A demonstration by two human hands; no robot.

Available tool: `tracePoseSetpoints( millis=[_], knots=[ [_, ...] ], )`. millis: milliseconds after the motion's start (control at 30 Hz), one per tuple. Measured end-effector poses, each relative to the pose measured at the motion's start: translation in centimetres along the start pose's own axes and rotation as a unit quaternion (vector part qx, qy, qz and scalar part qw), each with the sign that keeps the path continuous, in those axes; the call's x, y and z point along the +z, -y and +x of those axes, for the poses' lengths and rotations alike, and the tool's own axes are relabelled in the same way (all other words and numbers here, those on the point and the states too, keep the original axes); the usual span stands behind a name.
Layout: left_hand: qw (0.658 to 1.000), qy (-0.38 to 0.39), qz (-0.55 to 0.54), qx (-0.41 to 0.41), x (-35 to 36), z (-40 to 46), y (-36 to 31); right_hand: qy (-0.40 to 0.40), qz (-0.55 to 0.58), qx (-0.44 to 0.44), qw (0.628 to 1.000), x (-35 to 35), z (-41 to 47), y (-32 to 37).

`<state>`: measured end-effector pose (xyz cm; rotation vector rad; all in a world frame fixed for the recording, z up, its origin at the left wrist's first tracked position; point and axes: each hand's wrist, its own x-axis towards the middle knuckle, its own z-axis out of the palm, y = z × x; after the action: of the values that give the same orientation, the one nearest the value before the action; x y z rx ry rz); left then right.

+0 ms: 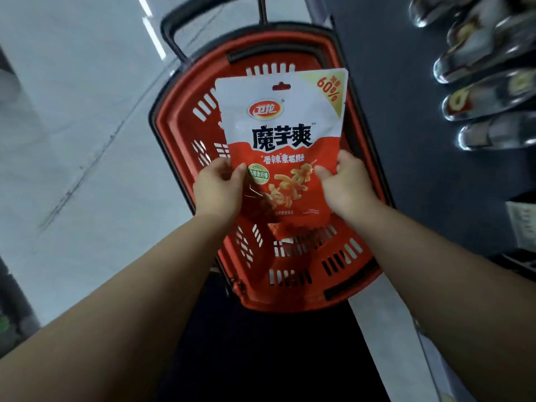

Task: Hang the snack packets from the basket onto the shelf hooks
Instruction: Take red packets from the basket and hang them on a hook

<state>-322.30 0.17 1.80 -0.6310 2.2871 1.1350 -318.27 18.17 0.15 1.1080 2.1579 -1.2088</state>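
Red-and-white snack packet (280,140) is up over the red basket (185,117), left hand (218,189) and right hand (346,185) each pinching a bottom corner. Guessing that's so it stays flat with the hang hole at the top free for a hook. Silvery packets (481,91) already hang on the dark shelf to the right.
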Motion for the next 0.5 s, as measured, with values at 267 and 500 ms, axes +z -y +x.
tracePoseSetpoints(
  millis=[267,500],
  knots=[
    [0.977,0.048,-0.06,0.199,-15.2,-8.0,-17.0,-0.094,0.138,-0.155,0.974,-14.0,-13.3,17.5],
    [0.906,0.05,-0.083,0.412,-28.0,-21.7,-34.1,-0.218,0.207,-0.289,0.909,-28.6,-32.1,30.0]
  ],
)
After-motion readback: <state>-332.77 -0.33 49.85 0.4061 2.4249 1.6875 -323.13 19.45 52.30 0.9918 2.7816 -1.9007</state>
